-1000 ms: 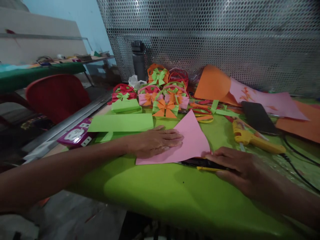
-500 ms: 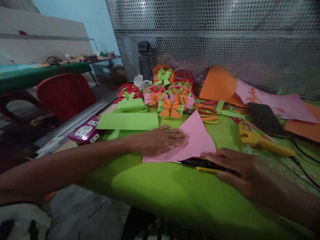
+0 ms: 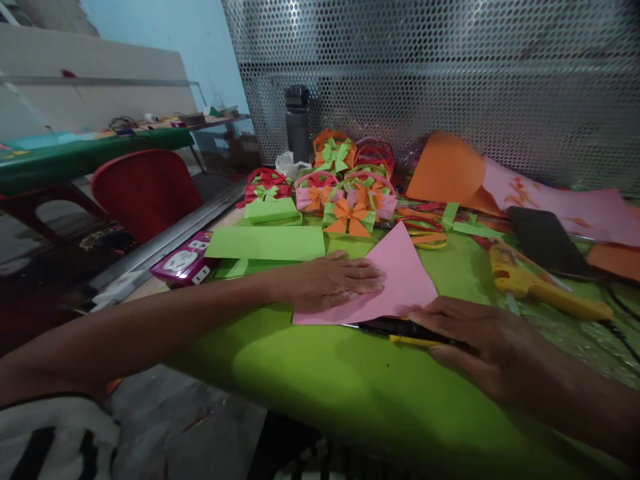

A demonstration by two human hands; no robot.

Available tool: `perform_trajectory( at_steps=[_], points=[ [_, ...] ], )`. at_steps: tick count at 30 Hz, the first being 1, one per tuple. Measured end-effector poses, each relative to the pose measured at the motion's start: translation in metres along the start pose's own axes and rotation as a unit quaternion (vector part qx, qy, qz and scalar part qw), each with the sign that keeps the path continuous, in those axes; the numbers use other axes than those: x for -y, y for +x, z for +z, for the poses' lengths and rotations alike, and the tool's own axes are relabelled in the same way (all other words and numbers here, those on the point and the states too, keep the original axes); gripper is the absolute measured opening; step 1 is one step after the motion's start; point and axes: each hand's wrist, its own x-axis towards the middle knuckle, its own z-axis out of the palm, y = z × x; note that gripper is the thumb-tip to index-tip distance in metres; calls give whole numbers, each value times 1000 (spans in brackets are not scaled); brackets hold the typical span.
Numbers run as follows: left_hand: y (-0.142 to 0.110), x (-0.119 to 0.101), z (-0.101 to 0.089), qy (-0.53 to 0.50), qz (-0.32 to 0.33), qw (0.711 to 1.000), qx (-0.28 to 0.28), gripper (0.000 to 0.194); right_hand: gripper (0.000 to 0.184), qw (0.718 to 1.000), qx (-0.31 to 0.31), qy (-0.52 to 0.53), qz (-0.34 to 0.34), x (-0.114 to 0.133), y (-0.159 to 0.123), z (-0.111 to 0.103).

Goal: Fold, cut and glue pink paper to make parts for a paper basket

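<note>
A pink paper sheet point(image 3: 400, 280) lies at the front of the green-covered table point(image 3: 310, 373). My left hand point(image 3: 337, 281) is spread flat on it, pressing it down with the fingers pointing right. In my right hand point(image 3: 465, 340) is a slim black-and-yellow cutter knife point(image 3: 387, 327), gripped low at the paper's near edge. Its silver tip points left along that edge, partly covered by the paper. Beyond my left hand lie green paper pieces point(image 3: 270, 243). Small paper baskets with bows point(image 3: 350, 217) stand behind the pink sheet.
A yellow glue gun point(image 3: 545, 290) and a black phone point(image 3: 545, 240) lie to the right. Scissors point(image 3: 425, 233) rest behind the sheet. A purple power socket point(image 3: 185, 260) sits left, a dark bottle point(image 3: 297, 123) at the back. A red chair point(image 3: 147, 193) stands beyond.
My right hand has slid a little left along the paper's near edge with the cutter knife. The left hand stays flat on the sheet. The view has turned slightly left.
</note>
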Motion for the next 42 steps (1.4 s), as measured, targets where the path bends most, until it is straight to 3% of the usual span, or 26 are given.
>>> perform_trajectory(
  at_steps=[9, 23, 42],
  points=[
    [0, 0, 0, 9, 8, 1000, -5, 48, 37, 999, 15, -26, -20, 3, 6, 5],
    [0, 1, 0, 19, 9, 1000, 0, 48, 35, 999, -23, -34, -20, 15, 11, 16],
    [2, 4, 4, 31, 32, 999, -22, 49, 29, 999, 35, 41, 6, 34, 34, 13]
  ],
)
